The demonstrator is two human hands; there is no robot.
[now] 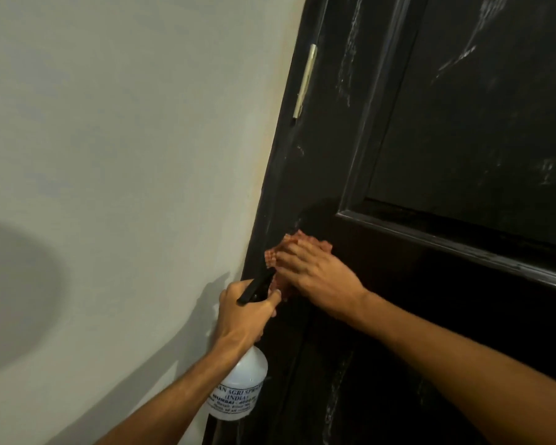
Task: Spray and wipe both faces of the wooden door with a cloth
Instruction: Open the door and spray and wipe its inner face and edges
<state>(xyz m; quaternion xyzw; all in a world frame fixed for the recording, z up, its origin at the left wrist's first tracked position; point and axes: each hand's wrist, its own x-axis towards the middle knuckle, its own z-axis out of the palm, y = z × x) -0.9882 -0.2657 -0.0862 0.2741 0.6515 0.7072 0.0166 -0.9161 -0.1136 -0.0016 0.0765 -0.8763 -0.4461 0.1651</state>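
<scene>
Pressing flat against the dark wooden door (463,130), the right hand (318,273) has its fingers straight and close together over a red-and-pale checked cloth (271,255). It pins the cloth to the door's left stile, just below the lower-left corner of the recessed upper panel. Cloth edges show past the fingertips and under the palm. The left hand (242,311) is just below and left of it, fingers curled round the neck of a spray bottle (243,385). The bottle's black trigger head (258,285) points up toward the cloth, very close to it; contact cannot be told. The bottle body is translucent white with a printed label and hangs below the wrist, beside the door's edge. Pale streaks mark the upper panel and the lower door. A pale metal strip (305,80) sits higher on the door's left edge. A plain light wall (109,139) is to the left, with arm shadows on it.
</scene>
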